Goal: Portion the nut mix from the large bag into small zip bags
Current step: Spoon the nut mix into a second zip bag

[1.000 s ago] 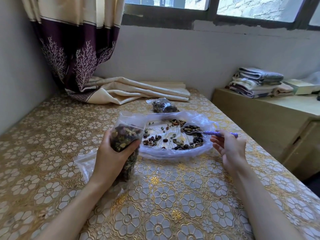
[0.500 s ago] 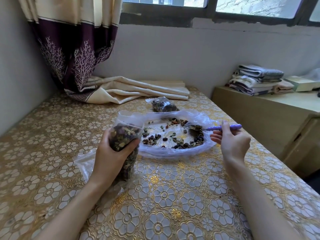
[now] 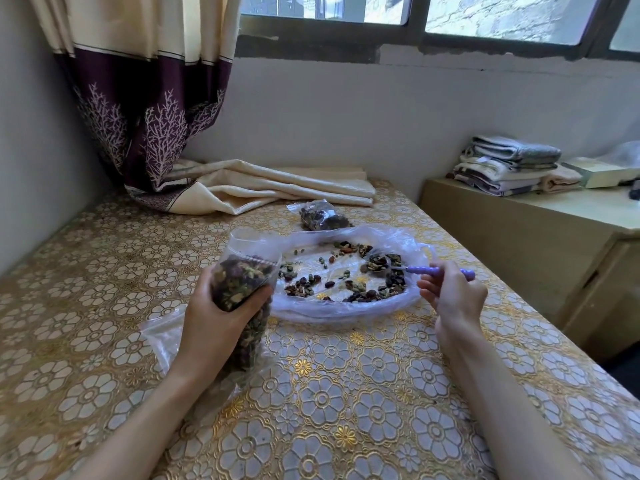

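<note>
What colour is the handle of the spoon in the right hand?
Purple; the plastic-handled metal spoon shows best in the head view, held by the right hand.

Soft daylight from window [image 3: 485, 12] up top, dim room, faint shadows on tablecloth [image 3: 346, 393], wide-angle edge bending, slight overall softness.

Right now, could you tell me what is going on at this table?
A person is portioning nut mix. The left hand grips an open zip bag, already nearly full. The right hand holds a purple spoon loaded with mix over the large bag, which lies spread open with only scattered nuts left. One filled bag lies behind it, and an empty one under the left wrist.
</note>
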Motion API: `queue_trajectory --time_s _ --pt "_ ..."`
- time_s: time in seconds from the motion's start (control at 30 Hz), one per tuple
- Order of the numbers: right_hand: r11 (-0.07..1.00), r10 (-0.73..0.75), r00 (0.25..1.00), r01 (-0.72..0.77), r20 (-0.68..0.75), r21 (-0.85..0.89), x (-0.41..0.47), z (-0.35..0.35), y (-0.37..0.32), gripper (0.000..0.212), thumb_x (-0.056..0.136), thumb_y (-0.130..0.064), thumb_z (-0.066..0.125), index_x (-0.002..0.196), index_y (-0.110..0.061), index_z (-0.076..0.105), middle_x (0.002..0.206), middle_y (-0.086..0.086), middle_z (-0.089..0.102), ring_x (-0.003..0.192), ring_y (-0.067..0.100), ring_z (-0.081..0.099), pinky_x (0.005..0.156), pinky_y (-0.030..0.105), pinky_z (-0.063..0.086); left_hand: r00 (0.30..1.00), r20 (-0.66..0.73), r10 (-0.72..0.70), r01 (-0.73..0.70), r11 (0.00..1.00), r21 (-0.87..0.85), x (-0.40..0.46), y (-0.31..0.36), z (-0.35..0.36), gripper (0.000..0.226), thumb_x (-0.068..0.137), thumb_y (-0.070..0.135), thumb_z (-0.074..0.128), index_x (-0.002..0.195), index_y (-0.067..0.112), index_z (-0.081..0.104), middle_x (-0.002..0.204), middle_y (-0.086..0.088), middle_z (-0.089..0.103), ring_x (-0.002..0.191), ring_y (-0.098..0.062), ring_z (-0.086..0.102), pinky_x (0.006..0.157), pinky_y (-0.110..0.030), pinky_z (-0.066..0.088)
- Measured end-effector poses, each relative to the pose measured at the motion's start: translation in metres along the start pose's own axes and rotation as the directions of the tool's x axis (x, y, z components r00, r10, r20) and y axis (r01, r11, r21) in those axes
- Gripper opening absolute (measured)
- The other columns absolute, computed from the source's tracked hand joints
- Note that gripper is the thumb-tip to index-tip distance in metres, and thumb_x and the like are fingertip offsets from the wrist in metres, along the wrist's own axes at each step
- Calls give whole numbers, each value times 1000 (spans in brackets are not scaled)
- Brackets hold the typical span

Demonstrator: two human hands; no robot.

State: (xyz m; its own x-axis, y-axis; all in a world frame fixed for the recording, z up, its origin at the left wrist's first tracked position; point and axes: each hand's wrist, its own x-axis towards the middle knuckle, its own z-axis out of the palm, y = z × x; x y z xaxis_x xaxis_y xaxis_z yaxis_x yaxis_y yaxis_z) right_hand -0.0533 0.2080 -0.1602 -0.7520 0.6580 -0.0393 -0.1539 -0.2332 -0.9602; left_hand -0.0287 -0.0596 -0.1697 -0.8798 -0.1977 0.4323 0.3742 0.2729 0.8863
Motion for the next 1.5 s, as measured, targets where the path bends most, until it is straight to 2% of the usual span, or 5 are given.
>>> queue_trajectory --time_s 0.2,0.47,0.97,1.2,1.5 --pt "998 -40 998 38 47 50 -8 5 -7 19 87 -13 54 72 -6 63 55 2 58 49 11 52 44 18 39 1000 11 8 -8 1000 -5 0 -1 0 42 56 39 71 90 39 47 91 17 57 74 23 53 56 2 40" --pt "970 -159 934 87 321 225 -54 30 -30 26 94 -12 50 74 -5 64 53 4 63 47 12 57 43 18 43 1000 17 -5 5 1000 14 2 -4 0 46 54 45 71 93 40 48 93 19 59 78 21 53 59 -1 42" --pt "922 -380 618 309 688 233 -96 44 -39 22 92 3 47 90 -7 66 79 5 74 61 18 59 56 24 50 1000 6 -28 28 1000 5 2 -5 0 49 52 47 71 93 35 49 94 16 60 78 18 55 59 -2 43" --pt "940 -317 803 195 504 279 -55 36 -38 21 94 -5 45 85 -3 65 72 12 70 55 14 58 51 21 47 1000 -1 -6 6 999 -40 1 -2 -1 44 55 40 72 92 33 49 91 14 60 75 18 56 57 -1 43" --pt "991 -121 981 129 154 -42 6 9 -8 25 90 -15 52 72 -1 63 50 0 63 46 11 54 43 19 41 996 -71 51 -62 985 -160 6 9 -6 53 57 34 73 103 19 52 100 4 62 84 6 61 66 -9 49"
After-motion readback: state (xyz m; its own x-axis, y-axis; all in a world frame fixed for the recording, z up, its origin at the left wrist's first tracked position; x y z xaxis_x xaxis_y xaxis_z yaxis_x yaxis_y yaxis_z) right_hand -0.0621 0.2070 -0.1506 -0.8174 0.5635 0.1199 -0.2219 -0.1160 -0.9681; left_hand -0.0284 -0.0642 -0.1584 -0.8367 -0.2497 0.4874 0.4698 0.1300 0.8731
